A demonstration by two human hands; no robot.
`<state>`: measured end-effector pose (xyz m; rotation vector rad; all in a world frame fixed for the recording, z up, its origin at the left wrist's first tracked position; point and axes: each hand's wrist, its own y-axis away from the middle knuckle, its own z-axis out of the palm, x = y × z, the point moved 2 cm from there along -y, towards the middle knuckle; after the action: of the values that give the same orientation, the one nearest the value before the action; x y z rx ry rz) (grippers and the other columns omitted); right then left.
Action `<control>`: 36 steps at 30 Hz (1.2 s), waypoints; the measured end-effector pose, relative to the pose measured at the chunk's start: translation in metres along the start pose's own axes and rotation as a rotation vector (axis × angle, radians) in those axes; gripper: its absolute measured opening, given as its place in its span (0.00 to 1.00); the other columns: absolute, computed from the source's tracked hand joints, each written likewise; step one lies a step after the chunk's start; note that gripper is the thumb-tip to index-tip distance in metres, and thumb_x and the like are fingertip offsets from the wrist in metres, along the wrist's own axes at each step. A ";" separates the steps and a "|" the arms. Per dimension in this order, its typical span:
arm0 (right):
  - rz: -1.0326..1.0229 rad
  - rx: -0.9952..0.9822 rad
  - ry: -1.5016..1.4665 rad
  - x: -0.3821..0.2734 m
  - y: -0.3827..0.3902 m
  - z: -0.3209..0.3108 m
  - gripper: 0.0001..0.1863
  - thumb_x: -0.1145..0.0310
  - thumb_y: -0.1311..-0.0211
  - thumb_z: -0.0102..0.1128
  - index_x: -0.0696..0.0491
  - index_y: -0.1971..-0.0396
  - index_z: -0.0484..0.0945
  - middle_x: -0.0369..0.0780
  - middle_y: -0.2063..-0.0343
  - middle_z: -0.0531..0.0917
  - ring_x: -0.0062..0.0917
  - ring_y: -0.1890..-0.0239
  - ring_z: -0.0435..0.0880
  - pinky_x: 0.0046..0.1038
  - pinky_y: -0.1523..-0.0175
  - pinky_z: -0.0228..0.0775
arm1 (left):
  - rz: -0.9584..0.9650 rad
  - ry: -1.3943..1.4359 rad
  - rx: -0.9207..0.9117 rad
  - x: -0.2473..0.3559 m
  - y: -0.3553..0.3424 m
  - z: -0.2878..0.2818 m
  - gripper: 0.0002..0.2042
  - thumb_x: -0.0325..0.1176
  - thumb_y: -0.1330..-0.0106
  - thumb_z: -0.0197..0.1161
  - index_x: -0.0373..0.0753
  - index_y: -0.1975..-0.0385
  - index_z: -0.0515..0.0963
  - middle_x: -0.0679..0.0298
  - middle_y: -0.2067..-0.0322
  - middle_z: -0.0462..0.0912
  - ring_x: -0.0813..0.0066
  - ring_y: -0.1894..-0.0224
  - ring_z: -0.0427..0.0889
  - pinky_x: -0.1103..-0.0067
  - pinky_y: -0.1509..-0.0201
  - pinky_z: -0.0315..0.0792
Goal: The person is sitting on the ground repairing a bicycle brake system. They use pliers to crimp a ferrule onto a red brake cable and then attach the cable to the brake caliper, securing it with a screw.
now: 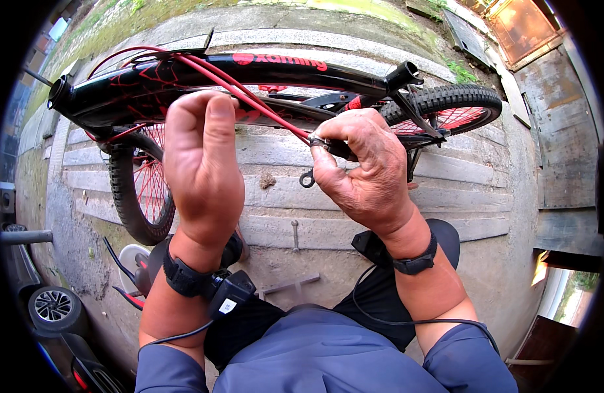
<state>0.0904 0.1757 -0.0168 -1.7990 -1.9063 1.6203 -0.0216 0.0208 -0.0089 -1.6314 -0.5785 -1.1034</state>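
A black bicycle frame [354,80] with red markings lies across the view beyond my hands. Two red cables [266,107] run from it to a small black control part with metal fittings [340,149], which my right hand [367,171] pinches between thumb and fingers. Below that hand hangs a black ring-shaped clamp [307,179]. My left hand [205,157] is closed in front of the frame, thumb up and fingers curled; a dark tip shows beside the thumb, but what it grips is hidden.
The front wheel [142,187] stands at left, the rear wheel [456,108] at far right. A wrench [295,236] lies on the slabs between my knees. A bicycle saddle [144,272] sits by my left arm; a parked car [59,314] stands at lower left.
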 end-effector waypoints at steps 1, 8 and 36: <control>0.003 0.005 -0.002 0.000 0.001 0.001 0.08 0.75 0.54 0.66 0.54 0.71 0.79 0.40 0.73 0.81 0.35 0.69 0.79 0.32 0.62 0.72 | -0.202 0.173 -0.016 -0.006 0.002 0.003 0.13 0.39 0.23 0.48 0.35 0.57 0.73 0.60 0.62 0.79 0.71 0.57 0.79 0.75 0.48 0.71; 0.078 -0.021 -0.001 -0.004 -0.001 0.000 0.09 0.76 0.53 0.64 0.55 0.69 0.79 0.41 0.72 0.82 0.36 0.67 0.80 0.32 0.61 0.73 | -0.594 0.911 -0.021 -0.009 0.004 0.025 0.19 0.49 0.24 0.44 0.38 0.58 0.73 0.59 0.62 0.81 0.61 0.54 0.81 0.66 0.45 0.73; -0.067 -0.010 0.163 -0.019 0.009 0.005 0.12 0.70 0.44 0.67 0.55 0.62 0.76 0.43 0.68 0.82 0.37 0.66 0.83 0.32 0.66 0.76 | -0.705 1.218 -0.044 0.029 -0.021 0.048 0.21 0.48 0.22 0.40 0.46 0.81 0.62 0.75 0.86 0.54 0.83 0.87 0.49 0.81 0.82 0.45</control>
<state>0.1000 0.1563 -0.0140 -1.7894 -1.8851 1.3986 -0.0071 0.0679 0.0245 -0.4961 -0.2692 -2.3219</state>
